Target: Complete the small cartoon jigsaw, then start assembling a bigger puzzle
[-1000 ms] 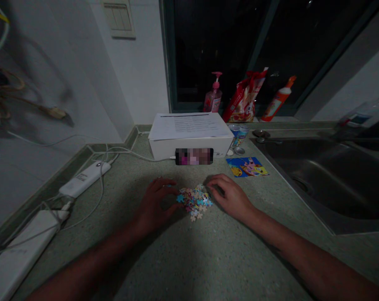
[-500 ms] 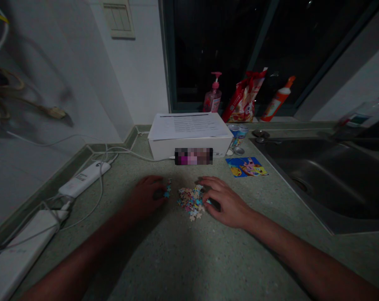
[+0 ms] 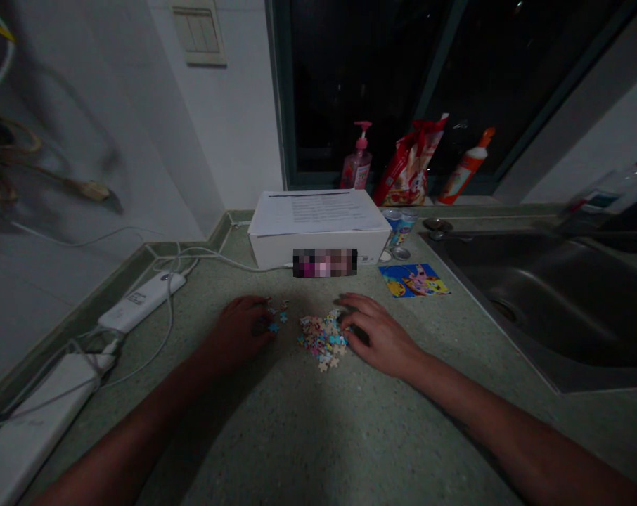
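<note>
Jigsaw pieces [image 3: 323, 342] between both hands [image 3: 238, 329] [image 3: 379, 333]

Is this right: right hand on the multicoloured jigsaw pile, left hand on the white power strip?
No: the head view shows the left hand beside loose blue jigsaw pieces on the speckled green counter, not on the white power strip. The right hand does rest on the multicoloured jigsaw pile.

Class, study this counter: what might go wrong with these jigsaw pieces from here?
The right hand rests against the pile of jigsaw pieces, so a slip might scatter them. Pieces pushed rightward could reach the steel sink. Dim light may hide the loose pieces beside the left hand.
</note>
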Available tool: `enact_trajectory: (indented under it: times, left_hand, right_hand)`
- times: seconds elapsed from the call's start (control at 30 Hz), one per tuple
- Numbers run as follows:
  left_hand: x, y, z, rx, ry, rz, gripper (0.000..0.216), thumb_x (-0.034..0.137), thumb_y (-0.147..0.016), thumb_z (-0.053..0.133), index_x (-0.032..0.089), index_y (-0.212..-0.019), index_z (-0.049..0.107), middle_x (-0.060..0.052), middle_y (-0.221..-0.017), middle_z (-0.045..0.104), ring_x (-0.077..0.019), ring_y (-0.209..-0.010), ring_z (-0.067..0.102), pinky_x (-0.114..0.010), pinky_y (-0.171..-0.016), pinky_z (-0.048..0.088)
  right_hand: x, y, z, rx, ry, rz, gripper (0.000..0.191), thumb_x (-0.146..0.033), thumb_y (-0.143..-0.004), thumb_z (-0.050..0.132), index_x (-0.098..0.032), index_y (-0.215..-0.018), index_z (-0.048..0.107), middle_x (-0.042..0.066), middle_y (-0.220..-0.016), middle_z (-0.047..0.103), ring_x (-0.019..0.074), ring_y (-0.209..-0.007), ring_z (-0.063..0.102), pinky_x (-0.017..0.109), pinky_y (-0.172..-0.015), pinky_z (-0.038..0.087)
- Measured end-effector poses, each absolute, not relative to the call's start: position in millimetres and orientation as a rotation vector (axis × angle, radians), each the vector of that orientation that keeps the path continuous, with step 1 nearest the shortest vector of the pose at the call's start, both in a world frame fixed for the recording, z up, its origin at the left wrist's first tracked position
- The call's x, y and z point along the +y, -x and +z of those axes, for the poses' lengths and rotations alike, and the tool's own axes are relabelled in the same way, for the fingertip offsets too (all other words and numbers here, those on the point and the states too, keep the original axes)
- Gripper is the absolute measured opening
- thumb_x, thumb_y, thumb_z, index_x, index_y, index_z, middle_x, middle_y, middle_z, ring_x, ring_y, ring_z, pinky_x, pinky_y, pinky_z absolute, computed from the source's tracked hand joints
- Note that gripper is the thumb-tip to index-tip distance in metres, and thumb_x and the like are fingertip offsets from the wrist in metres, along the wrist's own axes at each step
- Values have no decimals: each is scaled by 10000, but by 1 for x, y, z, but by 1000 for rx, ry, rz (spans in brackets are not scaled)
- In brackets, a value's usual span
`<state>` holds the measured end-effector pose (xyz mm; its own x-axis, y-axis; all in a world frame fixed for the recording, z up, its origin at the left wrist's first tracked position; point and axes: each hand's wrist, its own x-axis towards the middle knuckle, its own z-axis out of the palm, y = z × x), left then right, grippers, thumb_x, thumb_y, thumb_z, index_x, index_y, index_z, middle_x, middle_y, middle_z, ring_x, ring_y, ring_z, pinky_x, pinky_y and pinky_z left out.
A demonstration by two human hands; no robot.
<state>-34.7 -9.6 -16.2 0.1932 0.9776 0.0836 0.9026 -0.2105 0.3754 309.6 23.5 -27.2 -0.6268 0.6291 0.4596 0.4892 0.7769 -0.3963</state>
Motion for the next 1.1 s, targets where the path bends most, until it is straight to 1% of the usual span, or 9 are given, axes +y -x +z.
enact_trajectory:
  times: [0.13,0.3,0.53,0.73,1.1]
  left_hand:
    - [-8,35,-18,1800,-2238,447,221,348,-843,756,266,-1031,838,-114,-1399,721,-380,-1347,629,-603,-1189,452]
    - [-6,39,-22,1792,-2291,482,210,344,-862,753,261,-1038,831,-110,-1379,733,-364,-1318,649,-597,-1176,469]
    - [-7,38,-22,1816,-2303,498,243,326,-846,759,244,-1064,828,-128,-1375,734,-372,-1299,660,-599,-1160,485]
    - [-7,39,-24,1829,-2306,538,232,346,-834,744,272,-1037,829,-106,-1336,754,-372,-1275,675,-609,-1162,488]
    - [-8,39,-21,1843,-2281,487,244,351,-829,739,264,-1042,818,-114,-1382,735,-376,-1315,651,-601,-1182,466]
  right_hand:
    - [26,-311,-29,-2346,873,276,159,-130,-956,611,-244,-1034,689,134,-1381,700,312,-1379,614,581,-1140,530]
    - [30,-314,-31,-2297,938,251,156,-147,-965,596,-241,-1038,698,137,-1361,709,318,-1356,628,590,-1137,530]
    - [31,-314,-32,-2277,995,217,130,-174,-983,594,-230,-1026,704,150,-1341,719,324,-1320,651,582,-1113,548]
    - [31,-315,-32,-2271,1013,219,134,-176,-994,581,-224,-1029,702,154,-1327,719,325,-1299,658,591,-1097,555]
    - [31,-315,-32,-2276,1031,223,135,-174,-995,587,-225,-1045,702,152,-1336,713,314,-1297,656,575,-1112,545]
